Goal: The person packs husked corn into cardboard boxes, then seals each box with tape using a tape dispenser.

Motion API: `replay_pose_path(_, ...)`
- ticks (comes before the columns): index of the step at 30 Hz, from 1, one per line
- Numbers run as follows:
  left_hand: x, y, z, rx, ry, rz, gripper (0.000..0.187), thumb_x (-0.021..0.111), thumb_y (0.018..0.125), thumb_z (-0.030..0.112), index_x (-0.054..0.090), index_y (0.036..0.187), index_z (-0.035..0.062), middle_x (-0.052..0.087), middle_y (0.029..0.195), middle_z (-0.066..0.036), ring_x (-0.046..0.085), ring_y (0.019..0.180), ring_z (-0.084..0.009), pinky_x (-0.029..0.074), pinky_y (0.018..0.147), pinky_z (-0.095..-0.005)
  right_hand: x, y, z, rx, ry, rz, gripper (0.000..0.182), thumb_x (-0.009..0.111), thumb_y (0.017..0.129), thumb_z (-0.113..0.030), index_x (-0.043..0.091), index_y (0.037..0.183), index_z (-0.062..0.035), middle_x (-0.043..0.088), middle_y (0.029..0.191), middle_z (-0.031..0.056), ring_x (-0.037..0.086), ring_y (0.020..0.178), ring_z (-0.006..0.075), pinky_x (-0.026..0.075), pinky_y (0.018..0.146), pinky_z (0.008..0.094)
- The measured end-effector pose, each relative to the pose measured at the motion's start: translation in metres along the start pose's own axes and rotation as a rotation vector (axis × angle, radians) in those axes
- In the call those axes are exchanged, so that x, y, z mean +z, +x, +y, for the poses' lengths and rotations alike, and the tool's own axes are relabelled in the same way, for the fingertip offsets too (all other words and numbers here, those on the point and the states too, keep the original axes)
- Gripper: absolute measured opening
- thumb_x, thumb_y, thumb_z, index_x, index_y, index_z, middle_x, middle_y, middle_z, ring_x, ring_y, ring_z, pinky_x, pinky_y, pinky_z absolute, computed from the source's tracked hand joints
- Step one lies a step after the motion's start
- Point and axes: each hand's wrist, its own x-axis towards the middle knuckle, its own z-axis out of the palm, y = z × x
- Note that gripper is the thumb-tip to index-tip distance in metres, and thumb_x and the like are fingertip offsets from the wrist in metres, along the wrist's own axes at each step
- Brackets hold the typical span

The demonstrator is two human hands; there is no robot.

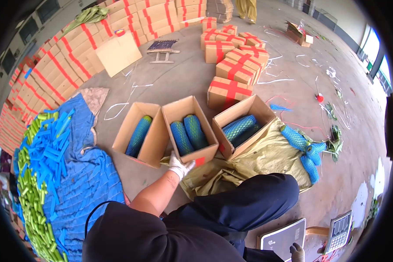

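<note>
My left hand [181,167], in a white glove, grips the near lower corner of the middle open cardboard box [201,154]. Two long green vegetables in blue netting [188,133] lie inside that box. To its left, a second open box [149,160] holds one netted vegetable [139,136]. On the right, a third open box [242,149] contains more netted vegetables [240,125], partly in shadow. My gloved right hand [297,253] is at the lower edge beside the scale platform [284,238], fingers slightly apart, with nothing visible in it.
Taped boxes [230,91] stand ahead; a wall of boxes [70,59] curves along the left. Netted vegetables [310,153] lie at the edge of a tan sheet [266,150]. A blue quilt [94,174] borders a green-and-blue pile [35,192]. A scale display [339,231] stands right.
</note>
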Motion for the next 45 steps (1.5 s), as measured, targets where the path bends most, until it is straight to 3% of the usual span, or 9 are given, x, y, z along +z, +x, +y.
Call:
replay_pose_path(8, 0.040, 0.034, 0.125, 0.439, 0.638, -0.081, 0.074, 0.044, 0.096, 0.059, 0.025, 0.153, 0.0168, 0.034, 0.153, -0.018, 0.043, 0.134, -0.0404, 0.039, 0.106, -0.0571, 0.034, -0.005, 0.074, -0.317, -0.197, 0.079, 0.040, 0.056, 0.087, 0.005, 0.064, 0.120, -0.0157, 0.058, 0.131, 0.0119, 0.061, 0.111, 0.0303, 0.052, 0.092, 0.0392)
replay_pose_path(11, 0.017, -0.025, 0.124, -0.228, 1.161, -0.066, 0.049, 0.049, 0.096, 0.047, 0.051, 0.135, 0.0171, 0.055, 0.135, -0.014, 0.056, 0.120, -0.0332, 0.042, 0.102, -0.0568, 0.022, -0.018, 0.024, -0.213, -0.053, 0.128, 0.028, 0.063, 0.093, -0.014, 0.065, 0.121, -0.0137, 0.064, 0.119, 0.0148, 0.063, 0.102, 0.0301, 0.052, 0.084, 0.0394)
replay_pose_path(14, -0.134, 0.058, 0.130, -0.837, 1.217, -1.031, 0.042, 0.051, 0.089, 0.040, 0.055, 0.128, 0.0276, 0.061, 0.127, 0.003, 0.061, 0.108, -0.0204, 0.042, 0.092, -0.0508, 0.015, -0.026, 0.004, -0.211, -0.036, 0.187, 0.031, 0.066, 0.092, -0.021, 0.065, 0.121, -0.0095, 0.067, 0.105, 0.0198, 0.064, 0.095, 0.0325, 0.051, 0.080, 0.0420)
replay_pose_path(16, -0.121, -0.033, 0.115, -0.480, 1.274, 0.715, 0.060, 0.058, 0.092, 0.039, 0.041, 0.145, 0.0164, 0.046, 0.147, -0.012, 0.058, 0.118, -0.0318, 0.046, 0.088, -0.0608, 0.012, -0.037, -0.011, 0.035, 0.126, 0.119, 0.032, 0.067, 0.091, -0.021, 0.065, 0.121, -0.0085, 0.067, 0.102, 0.0217, 0.064, 0.092, 0.0319, 0.051, 0.081, 0.0409)
replay_pose_path(20, -0.258, 0.071, 0.176, 0.161, 0.898, 0.585, 0.054, 0.059, 0.092, 0.024, 0.044, 0.141, 0.0089, 0.049, 0.141, -0.018, 0.057, 0.117, -0.0399, 0.050, 0.090, -0.0583, 0.008, -0.028, -0.007, 0.020, 0.261, 0.129, 0.033, 0.073, 0.087, -0.021, 0.069, 0.115, -0.0047, 0.065, 0.115, 0.0212, 0.059, 0.107, 0.0300, 0.045, 0.096, 0.0394)
replay_pose_path(23, -0.127, 0.041, 0.173, 0.355, 0.760, 0.352, 0.027, 0.053, 0.092, 0.027, 0.056, 0.113, 0.0108, 0.062, 0.107, -0.011, 0.058, 0.106, -0.0272, 0.049, 0.090, -0.0469, 0.024, 0.009, 0.044, -0.234, -0.029, 0.211, 0.030, 0.071, 0.085, -0.016, 0.069, 0.113, -0.0064, 0.068, 0.110, 0.0176, 0.065, 0.097, 0.0305, 0.052, 0.086, 0.0392)
replay_pose_path(36, 0.046, 0.080, 0.126, 0.181, 1.428, 0.383, 0.063, 0.057, 0.093, 0.034, 0.035, 0.146, 0.0080, 0.039, 0.148, -0.016, 0.045, 0.129, -0.0419, 0.044, 0.100, -0.0572, 0.006, -0.087, -0.073, 0.289, 0.249, 0.141, 0.046, 0.066, 0.088, -0.029, 0.062, 0.124, -0.0012, 0.068, 0.113, 0.0222, 0.065, 0.107, 0.0355, 0.050, 0.093, 0.0381)
replay_pose_path(40, 0.036, 0.063, 0.034, -0.424, 2.157, 0.010, 0.053, 0.053, 0.097, 0.035, 0.044, 0.142, 0.0093, 0.058, 0.129, -0.019, 0.061, 0.109, -0.0414, 0.051, 0.085, -0.0522, 0.016, -0.110, -0.066, 0.205, 0.322, 0.209, 0.047, 0.066, 0.087, -0.028, 0.060, 0.126, -0.0012, 0.066, 0.118, 0.0212, 0.064, 0.110, 0.0343, 0.049, 0.094, 0.0375)
replay_pose_path(45, 0.052, 0.090, -0.088, -0.064, 2.662, -1.280, 0.043, 0.056, 0.096, 0.034, 0.060, 0.125, 0.0034, 0.068, 0.118, -0.013, 0.064, 0.101, -0.0248, 0.048, 0.091, -0.0334, 0.026, -0.112, -0.042, 0.342, 0.189, 0.062, 0.047, 0.066, 0.086, -0.029, 0.061, 0.126, -0.0039, 0.067, 0.117, 0.0204, 0.063, 0.109, 0.0370, 0.050, 0.094, 0.0397)
